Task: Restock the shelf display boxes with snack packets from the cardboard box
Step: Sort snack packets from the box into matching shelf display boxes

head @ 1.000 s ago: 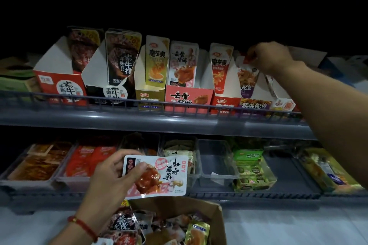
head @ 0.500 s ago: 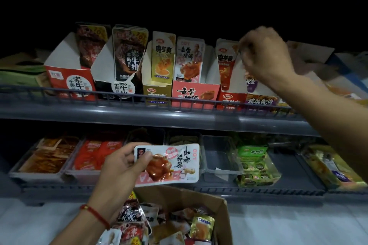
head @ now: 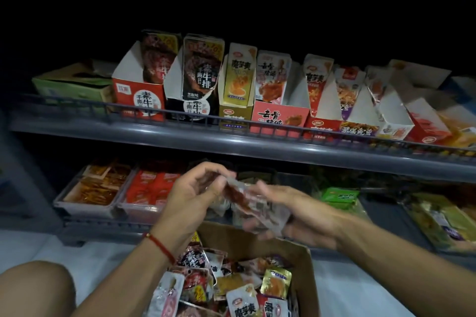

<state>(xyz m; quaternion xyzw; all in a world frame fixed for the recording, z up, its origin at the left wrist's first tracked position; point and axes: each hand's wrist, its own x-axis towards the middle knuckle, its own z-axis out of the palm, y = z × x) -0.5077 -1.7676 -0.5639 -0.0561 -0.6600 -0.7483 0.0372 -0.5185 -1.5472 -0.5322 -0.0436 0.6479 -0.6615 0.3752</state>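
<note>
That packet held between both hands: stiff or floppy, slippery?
Probably floppy: the packet looks bent between the left hand and right hand. Likely slick, since its film looks glossy. Seemingly light: fingertips alone hold it above the cardboard box. Motion blur limits certainty.

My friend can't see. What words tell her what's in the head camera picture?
Two hands, left and right, hold one blurred snack packet between them, above an open cardboard box full of mixed packets. Behind, a grey shelf carries a row of display boxes with packets standing upright.
</note>
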